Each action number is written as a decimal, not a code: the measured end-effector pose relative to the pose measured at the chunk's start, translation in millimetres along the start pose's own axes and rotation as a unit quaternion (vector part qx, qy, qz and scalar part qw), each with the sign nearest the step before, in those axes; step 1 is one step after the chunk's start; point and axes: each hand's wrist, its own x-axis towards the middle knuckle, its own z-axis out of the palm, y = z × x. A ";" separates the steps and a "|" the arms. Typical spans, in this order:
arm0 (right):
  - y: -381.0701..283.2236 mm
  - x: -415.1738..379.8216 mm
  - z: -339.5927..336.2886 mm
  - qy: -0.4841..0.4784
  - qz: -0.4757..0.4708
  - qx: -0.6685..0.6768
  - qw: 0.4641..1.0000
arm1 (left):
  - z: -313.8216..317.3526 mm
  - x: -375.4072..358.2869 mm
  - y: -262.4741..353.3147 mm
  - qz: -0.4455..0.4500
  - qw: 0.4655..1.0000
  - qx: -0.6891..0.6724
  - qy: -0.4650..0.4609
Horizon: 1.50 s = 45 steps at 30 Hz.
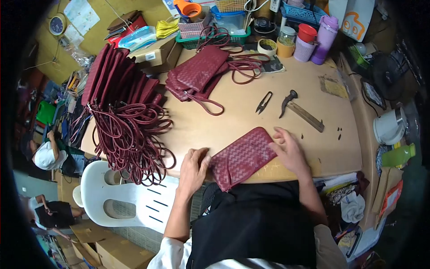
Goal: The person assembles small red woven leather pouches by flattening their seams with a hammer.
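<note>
- Lying flat at the table (251, 112) near edge: woven pouch (242, 158).
- Left hand (193, 168) pinched its near-left end; right hand (291, 152) pressed open-palmed on the far-right end.
- Looked soft, light, floppy; best held by both ends.

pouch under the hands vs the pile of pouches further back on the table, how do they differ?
The woven pouch lies single and flat at the table's near edge, with the left hand at one end and the right hand at the other. The pouch pile is several pouches overlapped, untouched. Looped straps trail from the pile; no strap shows on the single pouch. Both are dark red with a woven texture.
</note>
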 end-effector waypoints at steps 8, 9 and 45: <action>-9.5 28.3 30.2 -0.087 -0.002 0.145 0.986 | 14.9 -3.2 -8.8 -0.041 0.999 -0.002 -0.012; -18.8 21.7 24.7 -0.035 0.023 0.180 0.983 | 23.8 -1.7 -23.3 -0.050 0.981 -0.185 0.008; 26.5 -8.5 18.3 0.120 0.052 0.126 0.983 | 62.0 40.4 -11.1 0.029 0.903 -0.426 0.043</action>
